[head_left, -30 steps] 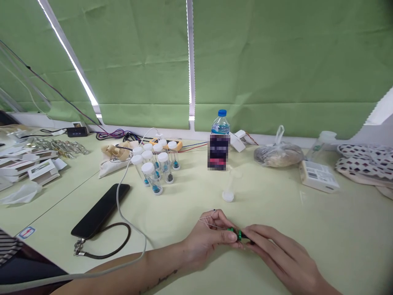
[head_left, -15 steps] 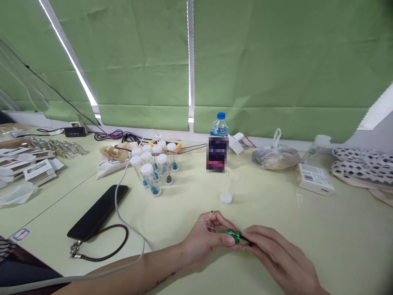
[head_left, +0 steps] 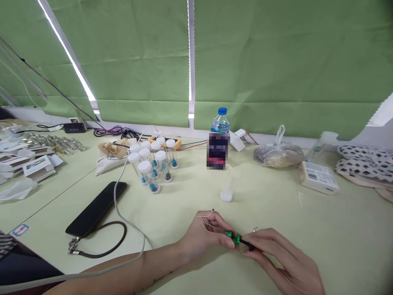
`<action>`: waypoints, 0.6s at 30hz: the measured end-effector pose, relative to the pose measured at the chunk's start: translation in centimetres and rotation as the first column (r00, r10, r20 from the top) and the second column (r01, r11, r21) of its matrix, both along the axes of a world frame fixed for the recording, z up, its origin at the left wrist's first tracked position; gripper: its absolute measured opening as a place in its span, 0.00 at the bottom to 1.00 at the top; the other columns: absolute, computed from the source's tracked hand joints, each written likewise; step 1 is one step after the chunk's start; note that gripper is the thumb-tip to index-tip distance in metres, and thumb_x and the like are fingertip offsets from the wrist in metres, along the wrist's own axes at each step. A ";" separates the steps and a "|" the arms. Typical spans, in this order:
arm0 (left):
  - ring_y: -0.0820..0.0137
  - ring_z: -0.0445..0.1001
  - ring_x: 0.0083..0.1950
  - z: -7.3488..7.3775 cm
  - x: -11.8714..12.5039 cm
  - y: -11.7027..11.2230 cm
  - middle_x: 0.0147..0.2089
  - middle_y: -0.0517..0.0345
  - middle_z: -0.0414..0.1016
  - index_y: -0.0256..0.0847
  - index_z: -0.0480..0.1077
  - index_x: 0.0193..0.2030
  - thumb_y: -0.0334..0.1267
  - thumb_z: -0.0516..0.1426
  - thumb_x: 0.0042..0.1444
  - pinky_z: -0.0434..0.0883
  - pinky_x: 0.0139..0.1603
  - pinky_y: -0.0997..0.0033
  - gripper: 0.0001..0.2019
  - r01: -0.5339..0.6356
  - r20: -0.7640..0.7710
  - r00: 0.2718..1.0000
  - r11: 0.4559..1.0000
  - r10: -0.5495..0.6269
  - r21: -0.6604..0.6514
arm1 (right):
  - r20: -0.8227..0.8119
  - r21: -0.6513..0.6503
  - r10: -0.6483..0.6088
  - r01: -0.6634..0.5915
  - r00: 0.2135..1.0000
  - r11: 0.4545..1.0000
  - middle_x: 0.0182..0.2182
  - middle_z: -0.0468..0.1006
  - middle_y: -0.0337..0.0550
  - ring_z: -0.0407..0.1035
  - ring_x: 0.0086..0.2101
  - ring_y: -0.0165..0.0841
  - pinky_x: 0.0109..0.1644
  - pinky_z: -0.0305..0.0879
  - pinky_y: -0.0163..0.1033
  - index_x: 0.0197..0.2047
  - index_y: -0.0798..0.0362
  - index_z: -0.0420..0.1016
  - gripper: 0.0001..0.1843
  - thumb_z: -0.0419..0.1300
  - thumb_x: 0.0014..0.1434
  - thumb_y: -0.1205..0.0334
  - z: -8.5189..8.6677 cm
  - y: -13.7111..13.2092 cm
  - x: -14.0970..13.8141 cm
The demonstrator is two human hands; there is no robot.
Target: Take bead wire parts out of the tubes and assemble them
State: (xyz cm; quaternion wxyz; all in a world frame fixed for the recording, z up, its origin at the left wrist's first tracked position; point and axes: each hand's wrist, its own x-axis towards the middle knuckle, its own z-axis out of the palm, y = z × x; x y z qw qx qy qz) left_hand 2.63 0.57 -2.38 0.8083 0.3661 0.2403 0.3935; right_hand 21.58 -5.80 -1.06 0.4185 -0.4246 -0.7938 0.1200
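My left hand (head_left: 213, 233) is closed, thumb and fingers pinching a small shiny green spool-shaped piece (head_left: 236, 239). A thin whitish wire (head_left: 205, 220) loops from it over my fingers and ends in a tiny dark tip. From the green piece's right end a black rod (head_left: 245, 243) sticks out, and the closed fingers of my right hand (head_left: 281, 258) grip its far end. Something small and shiny shows at my right fingertips; I cannot tell what it is. Beyond my hands, an uncapped-looking clear tube stands on a white base (head_left: 226, 196).
Several clear tubes with white caps (head_left: 149, 166) stand left of centre. Nearer lie a black phone (head_left: 95, 209) with a strap and a white cable (head_left: 123, 217) crossing my left arm. A water bottle (head_left: 221, 123), tied plastic bag (head_left: 278, 155) and white box (head_left: 318, 177) are farther back.
My right hand has shifted slightly down and right, so more of the green piece and black rod shows. A small shiny bit now appears at its fingertips.
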 end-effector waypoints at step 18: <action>0.65 0.80 0.37 0.6 -1.2 0.2 0.34 0.50 0.81 0.32 0.77 0.29 0.25 0.70 0.33 0.76 0.41 0.69 0.13 0.035 -0.072 0.997 0.979 -0.021 0.201 | -0.480 -0.704 -0.434 -0.040 0.762 0.709 0.19 0.78 0.39 0.73 0.22 0.33 0.26 0.72 0.35 0.28 0.53 0.77 0.14 0.69 0.46 0.51 1.5 -0.1 -2.5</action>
